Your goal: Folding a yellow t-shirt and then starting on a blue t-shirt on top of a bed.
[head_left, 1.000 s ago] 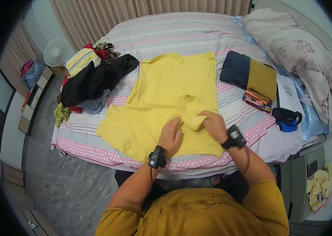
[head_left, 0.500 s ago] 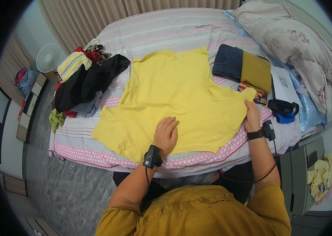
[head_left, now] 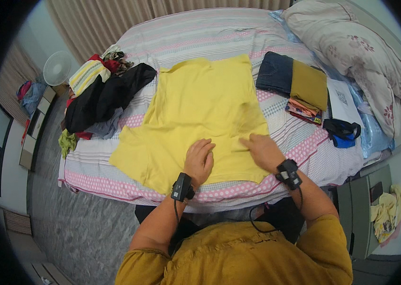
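A yellow T-shirt (head_left: 200,104) lies spread on the bed, its left sleeve stretched out and its right side folded inward over the body. My left hand (head_left: 199,161) rests flat on the lower middle of the shirt, fingers extended. To its right, my right hand (head_left: 263,152) is at the folded-in side, its fingers bent and pinching the cloth; the fingertips are partly hidden. Both wrists carry black strapped devices with cables.
A heap of loose clothes (head_left: 101,97) sits on the bed's left. At the right are folded jeans (head_left: 274,73), a folded mustard garment (head_left: 308,85), small folded colourful garments (head_left: 303,111), a white sheet (head_left: 345,102) and a black-and-blue item (head_left: 343,133). A floral quilt (head_left: 347,52) lies beyond.
My right hand has moved left from the shirt's right sleeve tip, bringing that side inward over the body. The small colourful garments are now uncovered. My left hand has stayed in place.
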Demonstrator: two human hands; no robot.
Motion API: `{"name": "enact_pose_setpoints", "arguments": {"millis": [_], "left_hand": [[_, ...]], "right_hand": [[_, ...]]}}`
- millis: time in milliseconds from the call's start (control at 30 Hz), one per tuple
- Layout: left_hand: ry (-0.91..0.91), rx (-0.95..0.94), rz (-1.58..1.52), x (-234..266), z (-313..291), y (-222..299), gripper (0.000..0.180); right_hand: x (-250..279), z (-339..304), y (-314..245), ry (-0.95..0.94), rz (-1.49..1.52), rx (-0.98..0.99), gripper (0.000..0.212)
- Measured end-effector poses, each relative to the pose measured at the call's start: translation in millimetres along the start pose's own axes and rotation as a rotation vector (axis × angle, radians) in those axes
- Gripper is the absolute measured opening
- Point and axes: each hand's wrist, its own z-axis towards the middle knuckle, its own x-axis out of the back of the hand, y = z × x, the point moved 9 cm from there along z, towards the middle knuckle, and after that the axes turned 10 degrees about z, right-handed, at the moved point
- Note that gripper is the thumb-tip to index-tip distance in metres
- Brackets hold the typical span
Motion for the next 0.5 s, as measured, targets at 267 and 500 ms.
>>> {"name": "enact_pose_setpoints", "arguments": {"millis": [267, 500], "left_hand": [[-0.126, -0.298, -0.002, -8, 23, 72, 0.045], [-0.200, -0.410, 0.015, -59, 28, 100, 0.035]], "right_hand": [[16, -14, -5, -0.078, 0.080, 0.011, 0.033], [60, 29, 63, 0.095, 0.419, -0.182, 0.030]]}}
